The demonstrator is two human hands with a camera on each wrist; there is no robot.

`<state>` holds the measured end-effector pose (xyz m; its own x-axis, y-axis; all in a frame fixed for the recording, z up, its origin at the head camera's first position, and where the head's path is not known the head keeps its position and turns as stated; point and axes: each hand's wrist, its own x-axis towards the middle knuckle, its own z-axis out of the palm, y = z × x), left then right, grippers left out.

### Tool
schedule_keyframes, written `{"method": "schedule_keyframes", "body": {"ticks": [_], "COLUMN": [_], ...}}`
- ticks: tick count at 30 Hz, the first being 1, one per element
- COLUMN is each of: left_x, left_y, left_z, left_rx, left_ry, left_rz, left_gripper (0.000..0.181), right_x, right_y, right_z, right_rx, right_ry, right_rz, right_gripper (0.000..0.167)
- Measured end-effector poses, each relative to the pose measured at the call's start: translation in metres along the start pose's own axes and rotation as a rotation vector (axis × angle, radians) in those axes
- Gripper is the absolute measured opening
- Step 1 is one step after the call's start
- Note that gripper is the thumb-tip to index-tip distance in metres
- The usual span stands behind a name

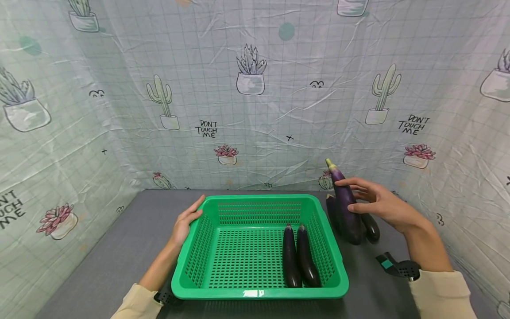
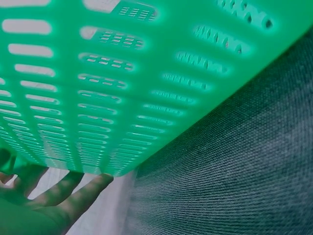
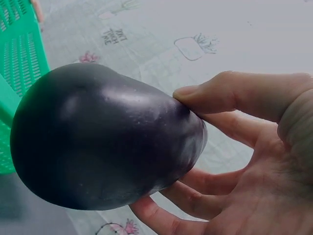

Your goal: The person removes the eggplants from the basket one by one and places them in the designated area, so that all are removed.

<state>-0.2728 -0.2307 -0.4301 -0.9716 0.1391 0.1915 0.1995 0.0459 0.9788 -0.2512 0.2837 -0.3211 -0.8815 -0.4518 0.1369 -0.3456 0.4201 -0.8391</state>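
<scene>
My right hand (image 1: 378,201) grips a large purple eggplant (image 1: 345,208) with a pale green stem, thumb on one side and fingers on the other. In the right wrist view its broad, glossy end (image 3: 98,142) points toward the camera. Two darker eggplants show partly behind it, one at its left (image 1: 331,207) and one at its right (image 1: 372,228). A green plastic basket (image 1: 259,293) stands at the middle, with two slim eggplants (image 1: 292,259) side by side along its right part. Against the basket's far left corner rests my left hand (image 1: 184,224), fingers fairly straight along the outside wall (image 2: 98,98).
The basket stands on a dark grey tabletop (image 1: 115,239), whose surface extends to its left and right. A pale fabric sheet (image 1: 279,110) printed with cacti and potted plants hangs behind and at both sides. Straps with dark devices (image 1: 398,267) sit on the wrists.
</scene>
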Motion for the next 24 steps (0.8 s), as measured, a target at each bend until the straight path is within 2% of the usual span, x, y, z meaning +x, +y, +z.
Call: {"method": "schedule_keyframes", "body": {"ticks": [8, 24], "left_x": [-0.001, -0.001], "left_y": [-0.001, 0.0], "left_z": [-0.001, 0.0], "left_rx": [0.028, 0.004], "left_ry": [-0.011, -0.013], "left_rz": [0.015, 0.012], "left_gripper": [0.057, 0.058], "right_x": [-0.002, -0.008], "right_y": [0.007, 0.022], "right_z": [-0.007, -0.02], "right_rx": [0.006, -0.024], "right_ry": [0.012, 0.071], "right_rz": [0.025, 0.056], "right_gripper": [0.056, 0.054]}}
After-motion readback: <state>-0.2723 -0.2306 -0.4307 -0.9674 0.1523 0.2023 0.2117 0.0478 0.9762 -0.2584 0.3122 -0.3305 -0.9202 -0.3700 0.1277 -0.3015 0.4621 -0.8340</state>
